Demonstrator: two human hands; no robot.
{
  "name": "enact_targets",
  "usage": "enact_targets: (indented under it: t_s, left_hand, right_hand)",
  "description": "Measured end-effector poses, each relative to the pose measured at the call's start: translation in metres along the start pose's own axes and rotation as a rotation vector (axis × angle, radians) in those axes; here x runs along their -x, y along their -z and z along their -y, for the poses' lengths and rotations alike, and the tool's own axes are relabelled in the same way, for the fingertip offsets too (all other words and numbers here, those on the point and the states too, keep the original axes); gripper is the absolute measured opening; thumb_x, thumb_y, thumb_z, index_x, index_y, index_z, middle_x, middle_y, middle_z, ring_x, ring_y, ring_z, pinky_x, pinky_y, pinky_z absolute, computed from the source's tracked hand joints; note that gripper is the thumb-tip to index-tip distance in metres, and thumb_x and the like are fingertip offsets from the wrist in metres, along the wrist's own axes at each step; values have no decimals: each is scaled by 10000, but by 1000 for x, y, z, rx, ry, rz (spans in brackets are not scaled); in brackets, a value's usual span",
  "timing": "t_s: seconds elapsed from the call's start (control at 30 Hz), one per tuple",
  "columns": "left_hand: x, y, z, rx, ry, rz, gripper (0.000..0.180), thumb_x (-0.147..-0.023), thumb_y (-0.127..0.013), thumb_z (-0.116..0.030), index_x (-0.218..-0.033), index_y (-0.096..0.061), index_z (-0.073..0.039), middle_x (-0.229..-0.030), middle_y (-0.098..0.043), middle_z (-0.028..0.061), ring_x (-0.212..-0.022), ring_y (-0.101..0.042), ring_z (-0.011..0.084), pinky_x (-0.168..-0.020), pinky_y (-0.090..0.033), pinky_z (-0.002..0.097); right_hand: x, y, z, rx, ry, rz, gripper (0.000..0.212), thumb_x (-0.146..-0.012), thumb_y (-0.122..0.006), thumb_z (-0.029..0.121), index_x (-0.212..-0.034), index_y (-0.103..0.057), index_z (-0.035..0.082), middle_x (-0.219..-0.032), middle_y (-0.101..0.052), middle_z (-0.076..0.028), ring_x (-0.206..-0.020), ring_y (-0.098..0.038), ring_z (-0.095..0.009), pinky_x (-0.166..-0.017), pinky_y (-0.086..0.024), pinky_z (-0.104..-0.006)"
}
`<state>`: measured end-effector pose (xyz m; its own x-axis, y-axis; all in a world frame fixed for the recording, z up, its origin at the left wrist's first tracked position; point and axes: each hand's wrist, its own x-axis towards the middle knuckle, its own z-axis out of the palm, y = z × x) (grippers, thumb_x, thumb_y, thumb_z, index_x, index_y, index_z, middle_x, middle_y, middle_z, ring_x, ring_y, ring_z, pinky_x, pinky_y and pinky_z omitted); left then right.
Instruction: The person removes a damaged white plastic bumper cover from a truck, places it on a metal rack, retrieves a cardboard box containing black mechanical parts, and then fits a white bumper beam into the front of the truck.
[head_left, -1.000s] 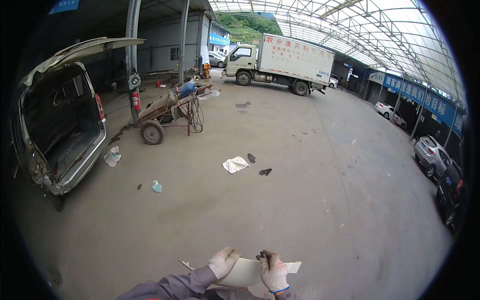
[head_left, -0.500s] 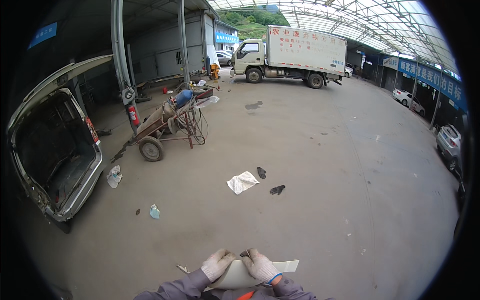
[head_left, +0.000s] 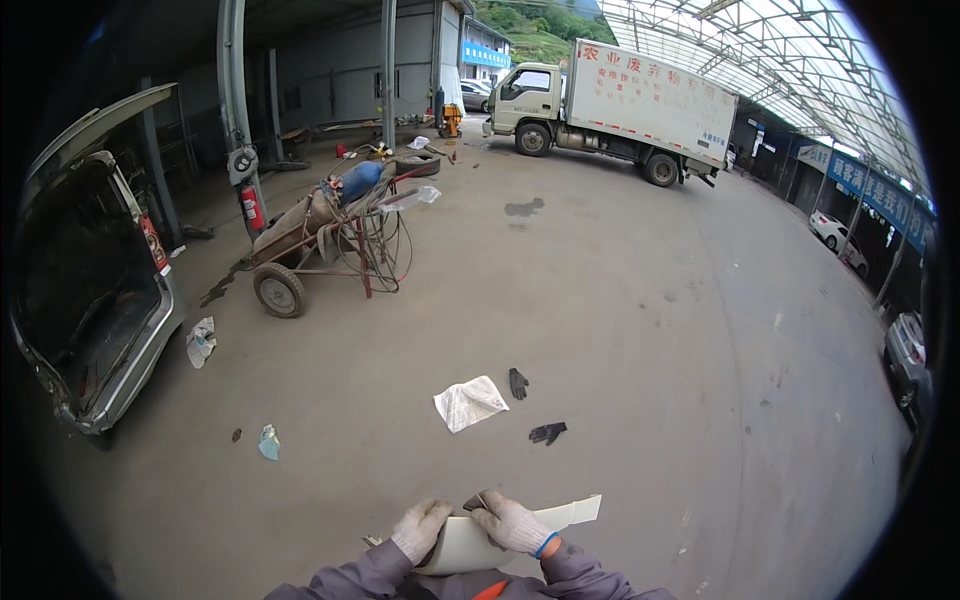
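Observation:
A pale cream curved panel (head_left: 470, 548) lies across me at the lower edge, with a narrow end strip (head_left: 572, 514) reaching to the right. My left hand (head_left: 420, 530), in a whitish work glove, is closed around the panel's left edge. Over the panel's far edge, my gloved right hand (head_left: 511, 524) pinches a small dark flat piece (head_left: 476, 501) between thumb and fingers. What that piece is, I cannot make out. A blue band shows at the right wrist, and the panel's underside is hidden.
On the concrete floor ahead lie a white cloth (head_left: 470, 403) and two dark gloves (head_left: 518, 384). A cart with cylinders (head_left: 330, 225) stands at left, near an open-backed vehicle (head_left: 110, 330). A box truck (head_left: 640, 105) is parked at the back.
My view has tilted, so the floor items sit lower and further left. The right hand has shifted slightly left over the panel, and its end strip is raised a little.

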<state>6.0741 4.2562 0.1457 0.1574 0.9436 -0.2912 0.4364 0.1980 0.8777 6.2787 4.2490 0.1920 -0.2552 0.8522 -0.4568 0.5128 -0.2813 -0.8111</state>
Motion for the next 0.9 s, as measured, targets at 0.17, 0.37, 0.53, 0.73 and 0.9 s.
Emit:
enact_targets:
  t_s: [0.17,0.37,0.53,0.73,0.9]
  left_hand:
    - [-174,-7,-67,146,-100,17,397,-1016,-509,-331,-1045,-656,37,-909,-700,150,-857,-648,245,-827,-514,363]
    - [-366,-26,-144,477,24,-146,463,-1000,-491,-430,-1045,-668,-5,-894,-668,131,-852,-631,204,-788,-520,362]
    - [-522,-41,-214,906,155,-313,579,-1005,-408,-550,-1013,-633,-16,-924,-657,93,-835,-615,191,-768,-519,371]
    - [-660,-39,-292,909,41,-389,605,-1034,-356,-562,-1013,-629,-22,-916,-649,74,-836,-608,180,-749,-509,363]
    - [-773,-50,-341,709,-45,-415,578,-1066,-306,-489,-997,-626,-13,-873,-649,73,-805,-602,173,-746,-505,341]
  right_hand:
    - [-114,110,-11,101,373,-579,279,-1000,-551,167,-1212,-586,-12,-904,-714,-171,-722,-695,-274,-676,-547,-390]
    - [-219,228,23,-120,349,-808,238,-938,-653,109,-1143,-649,-11,-969,-719,-182,-872,-712,-267,-784,-554,-361]
    - [-338,334,32,-92,489,-721,264,-922,-655,112,-1167,-655,12,-1033,-722,-174,-933,-727,-314,-807,-572,-369]
    - [-470,463,78,8,694,-527,272,-926,-644,126,-1181,-642,30,-1002,-718,-177,-866,-725,-329,-725,-570,-394]
    - [-576,552,114,115,725,-435,247,-937,-645,170,-1164,-634,72,-975,-707,-154,-873,-708,-340,-732,-562,-427]
